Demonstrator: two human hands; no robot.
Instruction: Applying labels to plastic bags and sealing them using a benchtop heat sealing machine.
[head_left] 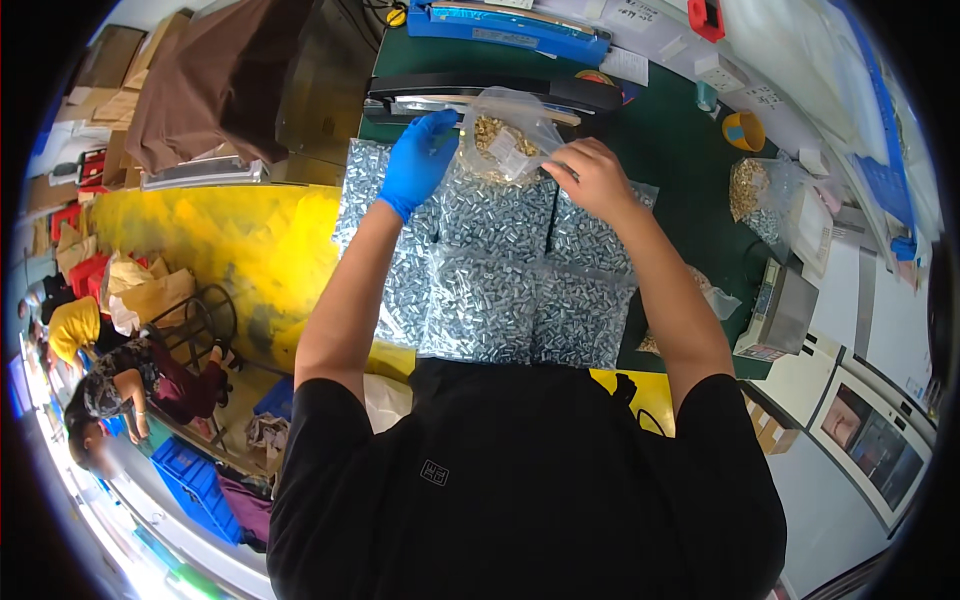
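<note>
Clear plastic bag (488,128) of small brass-coloured pieces, a white slip showing inside, sits between the two hands at the far side of the counter (690,150). Its lower end overlaps the upper middle of the silver packs (480,305).

Left hand (418,160), blue-gloved: at the bag's left edge, fingers bent; cannot tell whether its grip pinches the film or only lies against it. Right hand (597,180), bare: grip pinching the bag's right edge between thumb and forefinger.

Obstructions: long black bar-shaped unit (590,94) directly beyond the bag, which overlaps part of it. Silver packs, full of short metal pieces, crowd the near part of the counter, side by side under both forearms. Right forearm partly hides another bag (700,285) at the packs' right.

Farther back: long blue unit (510,38), papers beside it. Right side: yellow cup-like ring (743,131), second bag of brass-coloured pieces (748,190), boxy pale device (780,312) near the counter's edge.

Left of counter: brown cover (205,85) over a bulky object, yellow-marked floor (260,240), blue crate (195,480), seated co-worker (115,390) well apart.
</note>
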